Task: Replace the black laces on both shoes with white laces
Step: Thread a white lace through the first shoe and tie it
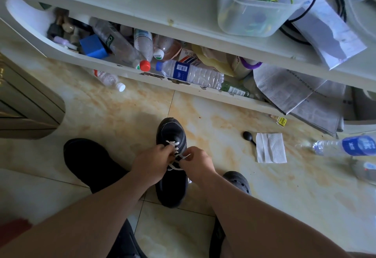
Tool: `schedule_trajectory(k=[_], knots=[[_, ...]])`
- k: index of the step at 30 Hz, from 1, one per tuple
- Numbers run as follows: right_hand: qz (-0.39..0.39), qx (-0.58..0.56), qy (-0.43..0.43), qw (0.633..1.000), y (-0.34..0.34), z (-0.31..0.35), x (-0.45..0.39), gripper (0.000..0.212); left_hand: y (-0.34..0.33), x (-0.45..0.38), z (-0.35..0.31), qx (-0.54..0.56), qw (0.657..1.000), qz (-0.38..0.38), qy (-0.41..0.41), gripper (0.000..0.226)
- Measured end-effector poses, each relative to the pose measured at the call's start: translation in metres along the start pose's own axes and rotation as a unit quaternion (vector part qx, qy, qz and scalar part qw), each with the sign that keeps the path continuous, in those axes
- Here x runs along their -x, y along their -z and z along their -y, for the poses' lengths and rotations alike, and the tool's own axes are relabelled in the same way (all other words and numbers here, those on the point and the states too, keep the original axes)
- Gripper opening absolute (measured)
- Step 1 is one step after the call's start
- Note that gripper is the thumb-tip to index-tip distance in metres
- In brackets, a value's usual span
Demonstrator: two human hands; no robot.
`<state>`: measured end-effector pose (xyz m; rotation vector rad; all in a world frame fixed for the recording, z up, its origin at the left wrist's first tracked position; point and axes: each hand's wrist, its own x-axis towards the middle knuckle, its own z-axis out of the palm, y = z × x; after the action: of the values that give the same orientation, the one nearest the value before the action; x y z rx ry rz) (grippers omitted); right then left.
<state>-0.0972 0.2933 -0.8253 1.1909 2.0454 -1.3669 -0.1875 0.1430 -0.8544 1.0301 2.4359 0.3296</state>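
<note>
A black shoe (172,133) stands on the tiled floor, toe pointing away from me. A white lace (173,144) crosses its eyelets in several rows. My left hand (151,163) pinches the lace on the shoe's left side. My right hand (198,164) pinches the lace on the right side, a lace end showing just above its fingers. Both hands hover over the shoe's tongue area and hide the lower lacing. No black lace shows. A large black shape (89,160) lies on the floor to the left; I cannot tell what it is.
A white shelf unit (126,70) full of plastic bottles and newspapers stands ahead. A clear bin of coloured cords (258,5) sits on top. On the floor lie a folded tissue (271,147), a small black knob (248,135), bottles (345,146), and a grey clog (238,181).
</note>
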Motion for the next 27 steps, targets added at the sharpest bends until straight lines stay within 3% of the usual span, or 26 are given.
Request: schedule_trajectory(k=[4,7,11,13,16,19,27], knots=[[0.005,0.044,0.022,0.999,0.001,0.005,-0.003,0.02,0.012,-0.009,-0.005,-0.162,0.987,0.021,-0.002,0.029],[-0.014,0.059,0.016,0.998,0.004,0.006,-0.001,0.01,0.012,-0.011,-0.013,-0.203,0.978,0.046,0.026,0.038],[-0.006,0.107,0.017,0.994,0.002,0.005,-0.002,0.015,0.012,-0.015,-0.021,-0.278,0.953,0.11,0.057,0.026],[-0.002,0.127,0.035,0.991,0.0,0.007,-0.002,0.015,0.011,-0.016,-0.025,-0.275,0.95,0.141,0.051,0.02],[-0.012,0.134,0.052,0.99,-0.001,0.008,-0.001,0.014,0.011,-0.009,-0.02,-0.23,0.968,0.091,0.035,0.01],[-0.016,0.134,0.06,0.989,0.003,0.006,0.0,0.015,0.008,-0.006,-0.01,-0.209,0.977,0.042,0.005,0.016],[-0.008,0.174,0.091,0.981,0.003,0.006,0.0,0.014,0.004,-0.012,0.003,-0.224,0.966,0.122,-0.029,0.011]])
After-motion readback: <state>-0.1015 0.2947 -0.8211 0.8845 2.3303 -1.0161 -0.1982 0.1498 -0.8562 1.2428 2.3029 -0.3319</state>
